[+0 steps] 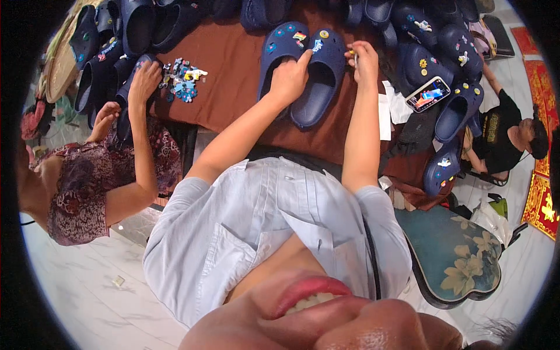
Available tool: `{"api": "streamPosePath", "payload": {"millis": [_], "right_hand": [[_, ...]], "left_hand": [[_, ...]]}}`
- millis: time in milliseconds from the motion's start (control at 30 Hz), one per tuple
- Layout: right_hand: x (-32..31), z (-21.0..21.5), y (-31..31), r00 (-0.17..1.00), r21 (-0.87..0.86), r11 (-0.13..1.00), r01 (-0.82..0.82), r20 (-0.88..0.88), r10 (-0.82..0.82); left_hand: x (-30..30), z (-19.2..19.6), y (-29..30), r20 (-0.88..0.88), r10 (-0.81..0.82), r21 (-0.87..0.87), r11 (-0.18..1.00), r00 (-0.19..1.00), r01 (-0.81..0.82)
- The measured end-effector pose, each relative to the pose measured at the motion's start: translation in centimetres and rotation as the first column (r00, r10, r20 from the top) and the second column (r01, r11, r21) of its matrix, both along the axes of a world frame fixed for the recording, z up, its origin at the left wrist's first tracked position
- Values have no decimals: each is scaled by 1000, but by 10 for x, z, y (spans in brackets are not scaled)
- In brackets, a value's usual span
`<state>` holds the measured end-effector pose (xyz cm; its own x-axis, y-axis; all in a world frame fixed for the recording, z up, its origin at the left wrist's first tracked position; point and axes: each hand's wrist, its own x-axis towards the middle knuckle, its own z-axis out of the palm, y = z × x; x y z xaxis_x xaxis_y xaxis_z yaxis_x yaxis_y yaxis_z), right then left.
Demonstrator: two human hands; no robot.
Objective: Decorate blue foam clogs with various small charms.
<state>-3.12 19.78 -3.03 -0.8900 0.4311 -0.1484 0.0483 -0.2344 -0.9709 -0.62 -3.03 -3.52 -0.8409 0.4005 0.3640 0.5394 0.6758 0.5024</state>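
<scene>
Bench (233, 76) under a brown cloth, and it is crowded: navy clogs line the far edge from ten o'clock round to two o'clock, leaving open room only in the middle strip, around the pair in hand. Near edge of the bench runs just above the person's shirt, bare cloth at six o'clock of the pair.

Two navy clogs in play, side by side, touching. Left clog (279, 49) and right clog (322, 79) both lie with the long axis running twelve to six, toes toward twelve o'clock, heel openings toward the person. Small coloured charms dot both toes.

Left hand (289, 79) rests curled on the left clog's opening, fingers reaching up between the two toes; it presses rather than grips. Right hand (364, 58) sits at three o'clock of the right clog, fingertips pinched shut on something small, too tiny to tell what.

One heap of loose charms (184, 79) at nine o'clock, well apart. One phone (428, 94) lies screen-up at three o'clock atop other clogs. A neighbour's hand (144, 79) holds a clog beside the heap.
</scene>
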Motion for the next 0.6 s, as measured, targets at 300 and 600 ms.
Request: {"api": "streamPosePath", "payload": {"millis": [300,600], "right_hand": [[-45,27,-62,956,952,121,-283,290,-49],[-49,28,-59,966,934,296,-200,238,-100]], "left_hand": [[7,7,4,29,-7,-35,999,1000,8],[5,8,2,-50,-15,-57,998,999,12]]}}
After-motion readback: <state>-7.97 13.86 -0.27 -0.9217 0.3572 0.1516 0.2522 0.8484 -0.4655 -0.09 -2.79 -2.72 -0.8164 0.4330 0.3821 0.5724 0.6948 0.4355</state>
